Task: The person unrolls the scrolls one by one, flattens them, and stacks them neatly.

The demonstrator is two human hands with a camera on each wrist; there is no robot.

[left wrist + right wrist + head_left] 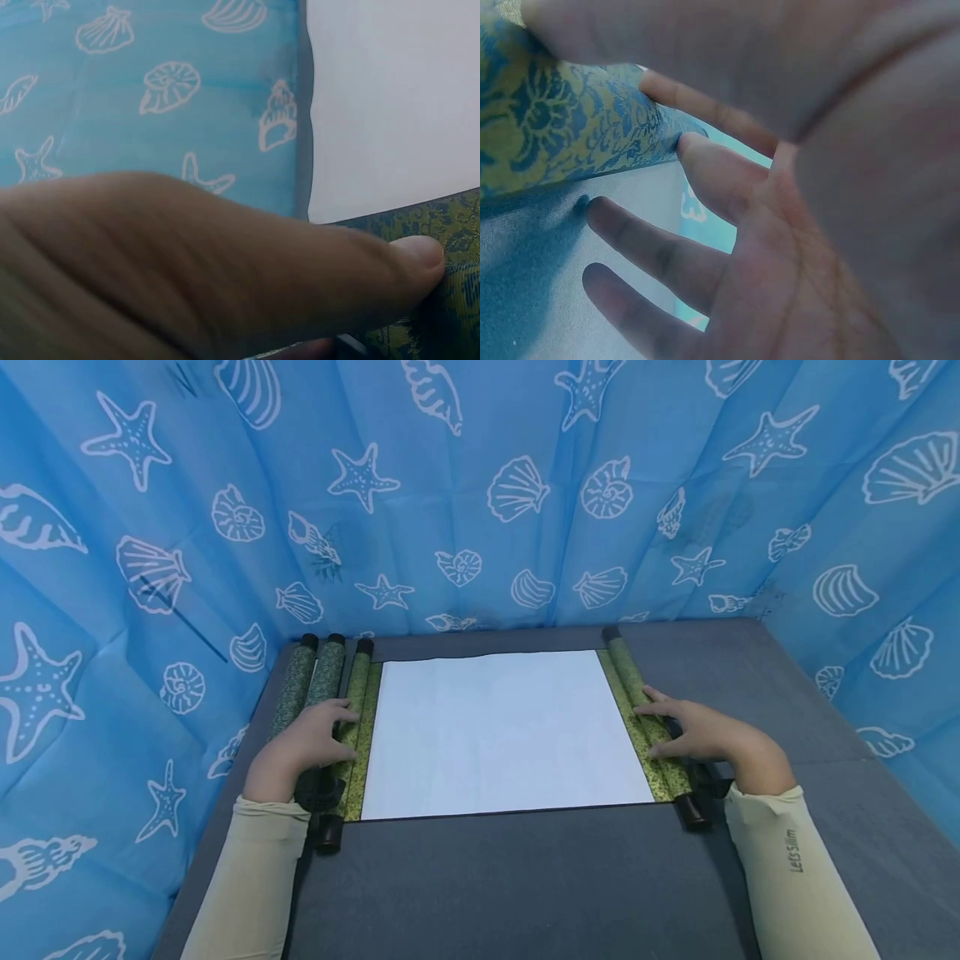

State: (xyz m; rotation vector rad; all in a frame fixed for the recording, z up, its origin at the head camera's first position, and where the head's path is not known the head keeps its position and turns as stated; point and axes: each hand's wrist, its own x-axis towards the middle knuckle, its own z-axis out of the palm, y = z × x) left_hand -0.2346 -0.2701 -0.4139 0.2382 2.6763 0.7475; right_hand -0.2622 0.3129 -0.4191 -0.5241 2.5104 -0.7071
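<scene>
A hanging scroll, white in the middle with olive patterned bands at both ends, lies spread flat on the dark grey table. My left hand reaches over its left roller, thumb and fingertips resting across the olive cloth. In the left wrist view the straight thumb touches the patterned cloth. On the opposite side my right hand lies over the right roller. The right wrist view shows its thumb and two fingers touching the roll, the other two fingers spread below.
Two darker green rolled scrolls with black end caps lie left of the spread scroll, partly hidden by the left hand. The grey cloth table extends in front and to the right. A blue curtain with white shell prints hangs behind and along both sides.
</scene>
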